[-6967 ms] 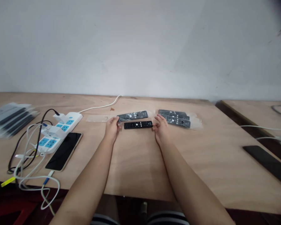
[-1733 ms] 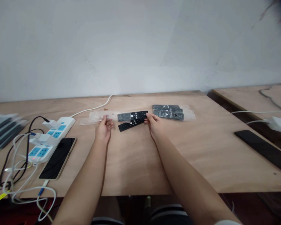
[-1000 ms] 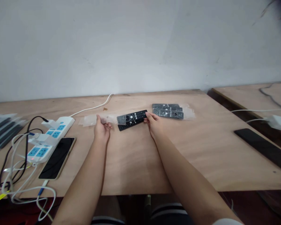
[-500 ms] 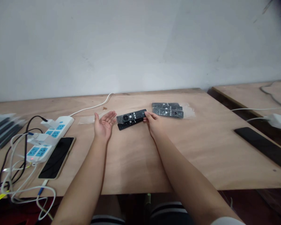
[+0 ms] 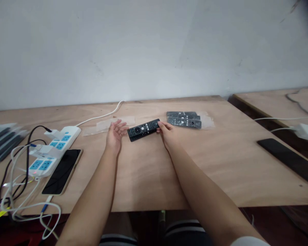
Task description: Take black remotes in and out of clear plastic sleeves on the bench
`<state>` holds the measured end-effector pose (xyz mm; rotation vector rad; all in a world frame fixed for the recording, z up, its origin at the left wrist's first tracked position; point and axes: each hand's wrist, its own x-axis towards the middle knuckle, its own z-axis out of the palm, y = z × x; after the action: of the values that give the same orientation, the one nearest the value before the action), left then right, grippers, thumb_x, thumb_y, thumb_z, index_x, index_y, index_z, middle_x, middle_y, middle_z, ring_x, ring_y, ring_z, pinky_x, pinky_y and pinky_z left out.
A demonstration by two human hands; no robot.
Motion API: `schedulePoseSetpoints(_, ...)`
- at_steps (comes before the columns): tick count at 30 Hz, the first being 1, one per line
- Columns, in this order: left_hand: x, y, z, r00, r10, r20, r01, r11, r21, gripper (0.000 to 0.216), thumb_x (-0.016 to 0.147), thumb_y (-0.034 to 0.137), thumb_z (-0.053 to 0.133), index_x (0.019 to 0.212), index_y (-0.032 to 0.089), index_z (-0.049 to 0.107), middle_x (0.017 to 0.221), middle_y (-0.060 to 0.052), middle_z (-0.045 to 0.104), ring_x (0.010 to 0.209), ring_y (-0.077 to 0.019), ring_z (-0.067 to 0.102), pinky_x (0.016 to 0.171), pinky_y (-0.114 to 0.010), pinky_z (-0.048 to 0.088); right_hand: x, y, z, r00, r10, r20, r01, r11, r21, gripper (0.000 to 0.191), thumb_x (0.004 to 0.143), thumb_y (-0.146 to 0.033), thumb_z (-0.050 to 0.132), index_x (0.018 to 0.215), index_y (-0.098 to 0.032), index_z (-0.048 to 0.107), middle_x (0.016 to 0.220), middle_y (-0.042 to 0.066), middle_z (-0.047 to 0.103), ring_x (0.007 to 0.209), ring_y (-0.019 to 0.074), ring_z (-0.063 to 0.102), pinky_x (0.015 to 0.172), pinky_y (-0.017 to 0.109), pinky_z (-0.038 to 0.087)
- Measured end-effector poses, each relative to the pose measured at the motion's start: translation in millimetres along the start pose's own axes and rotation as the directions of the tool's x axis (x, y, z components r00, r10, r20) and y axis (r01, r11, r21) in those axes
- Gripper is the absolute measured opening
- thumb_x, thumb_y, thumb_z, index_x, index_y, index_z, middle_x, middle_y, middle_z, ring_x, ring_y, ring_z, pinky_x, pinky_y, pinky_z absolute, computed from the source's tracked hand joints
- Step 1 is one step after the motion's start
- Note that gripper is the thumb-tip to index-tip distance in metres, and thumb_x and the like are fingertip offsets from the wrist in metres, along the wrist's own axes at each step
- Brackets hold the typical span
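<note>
My right hand point(image 5: 166, 132) pinches the right end of a black remote control point(image 5: 145, 127) with many small buttons. Just below it a second black remote point(image 5: 135, 138) shows as a thin strip along the front edge, mostly covered. Palm up, my left hand point(image 5: 115, 135) is open with fingers spread and slightly bent, its tips close to the left end of the upper remote. I cannot tell whether they touch it. Behind the left hand lie clear plastic sleeves point(image 5: 129, 120) on the wooden table point(image 5: 149, 177).
Several remotes in clear plastic point(image 5: 184, 122) lie at the back right. On the left are a white power strip point(image 5: 73, 133) with tangled cables, a phone point(image 5: 62, 172) and wrapped dark items point(image 5: 5, 141). A black slab-like object point(image 5: 287, 160) rests at the right.
The upper remote now covers more of the lower one. My left hand has turned, its thumb drawn in and fingers more bent. A clear sleeve now lies flat behind it.
</note>
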<state>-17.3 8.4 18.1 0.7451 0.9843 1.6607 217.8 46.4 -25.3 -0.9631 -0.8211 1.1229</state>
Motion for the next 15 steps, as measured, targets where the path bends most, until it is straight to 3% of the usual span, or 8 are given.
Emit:
schedulePoseSetpoints(2,-1,-2,0,0.999,-0.004,0.054,0.000,0.998,0.064,0.053,0.089,0.063,0.058,0.099,0.014,0.072,0.096,-0.015,0.074,0.085,-0.0213,0.071,0.067,-0.027,0.049,0,0,0,1.000,-0.002,0.008,0.002,1.000,0.001,0.036,0.066,-0.049,0.086,0.087,-0.021,0.077,0.082,0.003,0.075,0.066,0.0126,0.064,0.063,0.028,0.056)
schedulePoseSetpoints(7,0,-11,-1,0.994,0.088,0.058,-0.097,0.982,0.165,0.043,0.087,0.056,0.066,0.095,0.015,0.075,0.100,-0.014,0.075,0.096,-0.0213,0.070,0.074,-0.026,0.050,-2,-2,1,1.000,0.001,0.009,-0.001,1.000,0.017,0.036,0.064,-0.048,0.087,0.086,-0.020,0.077,0.079,0.002,0.074,0.064,0.0114,0.063,0.062,0.026,0.056)
schedulePoseSetpoints(11,-1,-15,1,0.998,-0.020,0.065,0.005,0.974,0.228,0.038,0.081,0.050,0.075,0.094,0.014,0.077,0.092,-0.013,0.076,0.080,-0.0196,0.070,0.069,-0.026,0.048,-3,-1,2,1.000,-0.001,0.017,0.001,1.000,0.002,0.039,0.064,-0.050,0.087,0.086,-0.020,0.078,0.078,0.002,0.074,0.064,0.0118,0.064,0.062,0.026,0.057)
schedulePoseSetpoints(15,-5,-14,5,0.996,-0.073,0.052,0.057,0.962,0.267,0.024,0.075,0.035,0.081,0.089,0.016,0.078,0.087,-0.011,0.077,0.078,-0.0197,0.070,0.069,-0.026,0.050,-2,0,2,1.000,-0.001,0.022,0.002,1.000,-0.018,0.038,0.067,-0.050,0.086,0.088,-0.020,0.077,0.079,0.001,0.075,0.062,0.0114,0.064,0.064,0.028,0.056)
